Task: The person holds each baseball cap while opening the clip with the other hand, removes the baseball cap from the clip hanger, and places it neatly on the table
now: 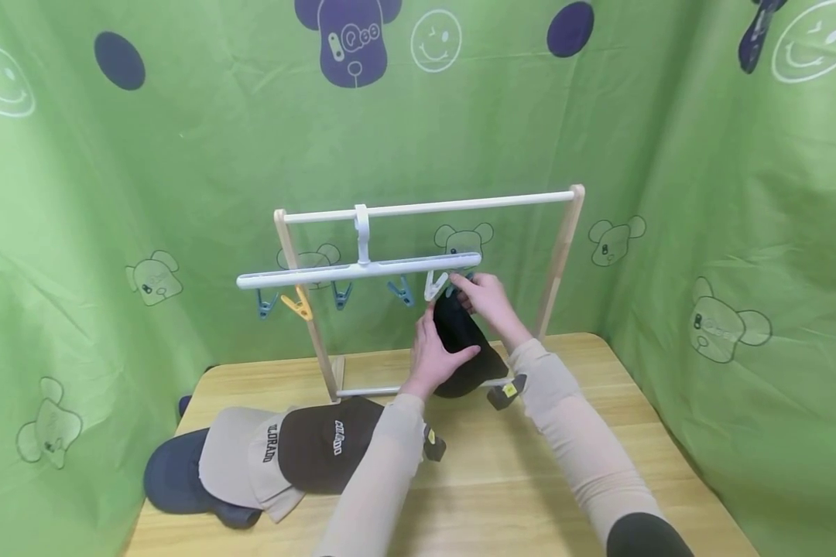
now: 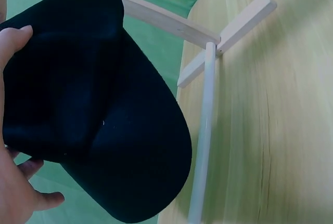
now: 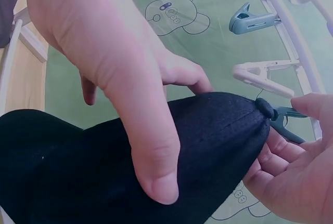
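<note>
A black cap point(image 1: 470, 367) hangs tilted, brim down, below the right end of a white clip hanger point(image 1: 362, 270). My left hand point(image 1: 432, 357) grips its crown, thumb point(image 3: 164, 182) on the near side and fingers on the other, as the left wrist view also shows. At the cap's top button my right hand point(image 1: 486, 300) pinches a dark teal clip point(image 3: 286, 121) between thumb and fingers. The clip's tips meet the cap there; whether they bite the cloth I cannot tell. A white clip point(image 3: 265, 76) hangs right beside it.
The hanger hooks over the white bar point(image 1: 460, 206) of a wooden-sided rack point(image 1: 560, 255). Blue clips and a yellow clip point(image 1: 298, 303) hang further left. On the table point(image 1: 501, 495) a brown cap point(image 1: 323, 445), a beige cap point(image 1: 233, 452) and a navy cap point(image 1: 174, 472) overlap.
</note>
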